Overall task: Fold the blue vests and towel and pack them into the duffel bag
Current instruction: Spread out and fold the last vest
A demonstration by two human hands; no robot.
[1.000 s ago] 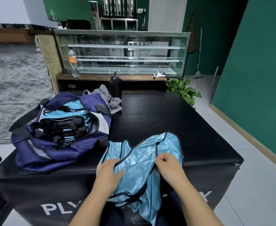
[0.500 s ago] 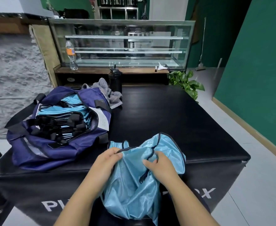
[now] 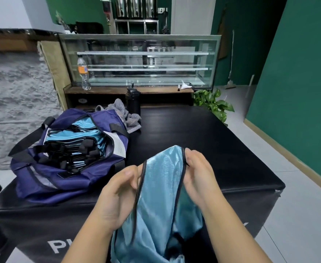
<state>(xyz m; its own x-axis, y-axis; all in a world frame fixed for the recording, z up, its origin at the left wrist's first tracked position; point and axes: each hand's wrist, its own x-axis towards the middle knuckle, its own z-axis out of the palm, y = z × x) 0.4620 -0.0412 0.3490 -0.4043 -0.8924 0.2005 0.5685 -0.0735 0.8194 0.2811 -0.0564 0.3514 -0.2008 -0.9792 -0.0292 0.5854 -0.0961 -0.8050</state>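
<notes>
— Where was the vest?

— I saw the shiny light-blue mesh vest with black trim (image 3: 163, 188) low in the centre of the frame, lifted above the near edge of the black padded table (image 3: 203, 141). My left hand (image 3: 118, 194) pinched its left trim; my right hand (image 3: 199, 177) had fingers curled over the right trim.

— And the bag?

— The open navy fabric duffel bag (image 3: 68, 179) sat at centre left, folded blue vests (image 3: 74, 135) inside, a grey striped towel (image 3: 123, 114) just behind it.

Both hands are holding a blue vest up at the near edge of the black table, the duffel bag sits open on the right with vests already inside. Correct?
Not quite: the head view shows the duffel bag on the left of the black table, not the right. The rest holds: left hand and right hand hold up a blue vest, and the bag is open with vests inside.
</notes>
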